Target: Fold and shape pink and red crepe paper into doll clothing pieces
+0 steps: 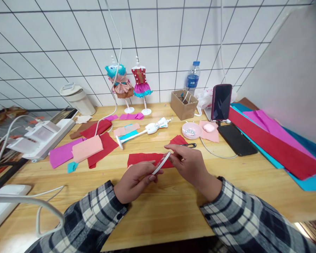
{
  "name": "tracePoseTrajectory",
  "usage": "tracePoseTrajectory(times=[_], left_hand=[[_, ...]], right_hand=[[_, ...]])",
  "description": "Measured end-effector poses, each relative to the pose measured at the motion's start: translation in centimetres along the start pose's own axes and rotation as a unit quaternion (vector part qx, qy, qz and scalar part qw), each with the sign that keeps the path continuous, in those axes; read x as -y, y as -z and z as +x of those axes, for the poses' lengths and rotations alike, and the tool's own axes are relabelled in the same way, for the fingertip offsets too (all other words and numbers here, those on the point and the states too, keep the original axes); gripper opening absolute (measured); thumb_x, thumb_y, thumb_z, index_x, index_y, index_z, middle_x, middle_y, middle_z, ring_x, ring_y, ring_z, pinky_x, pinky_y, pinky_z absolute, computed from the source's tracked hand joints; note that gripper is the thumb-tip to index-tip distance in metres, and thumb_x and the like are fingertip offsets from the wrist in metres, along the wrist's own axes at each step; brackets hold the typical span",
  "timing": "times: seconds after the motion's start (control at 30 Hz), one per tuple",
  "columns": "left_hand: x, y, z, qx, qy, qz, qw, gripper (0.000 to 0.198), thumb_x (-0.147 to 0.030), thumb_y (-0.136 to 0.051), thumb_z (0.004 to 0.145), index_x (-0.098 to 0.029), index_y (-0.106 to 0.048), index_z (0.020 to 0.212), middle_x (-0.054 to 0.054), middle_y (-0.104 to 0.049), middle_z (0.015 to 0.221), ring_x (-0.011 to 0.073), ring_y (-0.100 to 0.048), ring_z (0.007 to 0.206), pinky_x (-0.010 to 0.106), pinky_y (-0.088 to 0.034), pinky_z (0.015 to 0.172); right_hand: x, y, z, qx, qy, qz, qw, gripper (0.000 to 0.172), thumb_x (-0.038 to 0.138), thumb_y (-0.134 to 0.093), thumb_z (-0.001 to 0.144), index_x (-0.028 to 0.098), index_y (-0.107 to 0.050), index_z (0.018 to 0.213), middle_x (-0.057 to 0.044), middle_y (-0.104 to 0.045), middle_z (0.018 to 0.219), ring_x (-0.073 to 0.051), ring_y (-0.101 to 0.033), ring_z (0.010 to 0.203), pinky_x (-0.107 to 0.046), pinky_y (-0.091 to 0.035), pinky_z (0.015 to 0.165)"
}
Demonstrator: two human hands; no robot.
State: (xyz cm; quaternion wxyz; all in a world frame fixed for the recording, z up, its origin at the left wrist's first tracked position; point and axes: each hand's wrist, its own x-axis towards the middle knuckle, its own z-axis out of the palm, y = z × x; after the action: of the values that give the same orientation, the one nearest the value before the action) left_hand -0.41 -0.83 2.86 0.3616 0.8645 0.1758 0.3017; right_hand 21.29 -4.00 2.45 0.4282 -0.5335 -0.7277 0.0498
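Observation:
My left hand (137, 179) is closed around the lower end of a thin white roll of tape (161, 163), which is tilted and seen nearly edge-on. At its upper end, my right hand (188, 163) pinches with thumb and fingers, touching the roll. A red crepe paper strip (140, 159) lies flat on the table just beyond both hands. Past my right hand are a smaller red piece (178, 140) and a tool with a dark looped handle (191, 145), its other end hidden. A white mannequin stand (152, 128) lies on its side behind the strip.
Two dressed mannequins (142, 79) stand by the tiled wall. To the right are a pink dish of beads (191, 131), a cardboard box (183, 105), phones (237, 138) and long paper strips (274, 140). Folded paper (87, 148), a power strip (48, 140) and cables occupy the left.

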Motion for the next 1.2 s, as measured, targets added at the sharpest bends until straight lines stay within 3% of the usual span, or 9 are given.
tracePoseTrajectory(times=[0.13,0.33,0.43,0.6,0.73,0.83,1.03,1.13,1.2], left_hand=[[0.0,-0.1,-0.2,0.004,0.016,-0.031,0.999,0.027,-0.030,-0.043,0.097,-0.018,-0.059,0.115,0.004,-0.067,0.079,0.0137,-0.065,0.070,0.026,-0.053,0.071],[-0.2,-0.1,-0.2,0.044,0.071,-0.041,0.996,0.027,-0.038,-0.043,0.097,-0.018,-0.061,0.103,0.007,-0.068,0.094,0.0187,-0.064,0.090,0.033,-0.051,0.087],[0.3,-0.4,-0.3,0.039,0.086,-0.111,0.989,0.047,-0.054,-0.045,0.093,-0.018,-0.052,0.122,0.012,-0.067,0.106,0.0224,-0.066,0.094,0.036,-0.054,0.083],[0.7,-0.5,-0.2,0.003,0.049,-0.081,0.996,0.020,-0.030,-0.044,0.098,-0.018,-0.059,0.105,0.005,-0.071,0.086,0.0180,-0.068,0.088,0.044,-0.039,0.107],[0.2,-0.2,-0.3,0.003,-0.016,-0.090,0.996,0.022,-0.021,-0.041,0.098,-0.018,-0.059,0.111,0.009,-0.070,0.105,0.0218,-0.057,0.117,0.041,-0.039,0.106],[-0.1,0.0,-0.3,0.030,0.038,-0.107,0.993,0.024,-0.023,-0.042,0.098,-0.018,-0.059,0.114,0.011,-0.067,0.115,0.0239,-0.049,0.128,0.041,-0.038,0.107],[0.2,0.1,-0.4,0.043,0.088,-0.143,0.985,0.041,-0.051,-0.044,0.094,-0.017,-0.061,0.110,0.011,-0.069,0.104,0.0264,-0.061,0.106,0.042,-0.042,0.099],[0.6,0.0,-0.7,0.006,0.102,-0.156,0.982,0.034,-0.044,-0.043,0.097,-0.018,-0.060,0.109,0.007,-0.070,0.092,0.0215,-0.064,0.093,0.039,-0.044,0.095],[0.8,-0.2,-1.0,0.001,0.123,-0.173,0.977,0.030,-0.038,-0.046,0.097,-0.019,-0.056,0.116,0.008,-0.069,0.098,0.0209,-0.064,0.095,0.037,-0.047,0.090]], right_hand=[[0.0,0.0,0.1,0.007,0.008,0.017,1.000,0.020,0.029,-0.053,0.092,0.021,-0.071,0.095,-0.004,-0.075,0.084,-0.015,-0.068,0.070,-0.024,-0.046,0.062],[0.0,0.0,0.0,-0.016,0.015,0.037,0.999,0.011,0.028,-0.061,0.087,0.020,-0.068,0.087,0.000,-0.070,0.069,-0.012,-0.061,0.058,-0.022,-0.043,0.057],[0.1,-0.2,-0.1,0.014,0.042,0.014,0.999,0.010,0.024,-0.060,0.087,0.018,-0.067,0.084,-0.001,-0.069,0.072,-0.013,-0.062,0.062,-0.024,-0.042,0.060],[0.4,-0.4,-0.2,0.047,0.021,0.050,0.997,0.012,0.025,-0.060,0.087,0.019,-0.068,0.093,0.000,-0.068,0.071,-0.012,-0.058,0.058,-0.023,-0.042,0.058],[-0.2,-0.5,0.0,0.034,-0.019,0.062,0.997,0.030,0.020,-0.055,0.089,0.019,-0.064,0.118,-0.002,-0.072,0.081,-0.013,-0.063,0.065,-0.023,-0.047,0.061],[-0.6,-0.4,0.2,0.028,-0.012,0.056,0.998,0.023,0.020,-0.052,0.092,0.020,-0.069,0.107,-0.004,-0.075,0.092,-0.015,-0.068,0.078,-0.024,-0.050,0.070],[-0.3,-0.3,0.1,0.030,0.027,0.008,0.999,0.020,0.025,-0.052,0.094,0.019,-0.071,0.098,-0.006,-0.075,0.088,-0.017,-0.069,0.079,-0.026,-0.050,0.071],[-0.1,-0.2,0.0,0.022,0.046,-0.002,0.999,0.021,0.027,-0.051,0.095,0.019,-0.070,0.098,-0.006,-0.075,0.088,-0.017,-0.069,0.079,-0.025,-0.051,0.072],[-0.1,-0.1,0.1,0.011,0.051,-0.010,0.999,0.021,0.027,-0.050,0.095,0.018,-0.070,0.099,-0.007,-0.074,0.089,-0.016,-0.069,0.079,-0.025,-0.051,0.072]])
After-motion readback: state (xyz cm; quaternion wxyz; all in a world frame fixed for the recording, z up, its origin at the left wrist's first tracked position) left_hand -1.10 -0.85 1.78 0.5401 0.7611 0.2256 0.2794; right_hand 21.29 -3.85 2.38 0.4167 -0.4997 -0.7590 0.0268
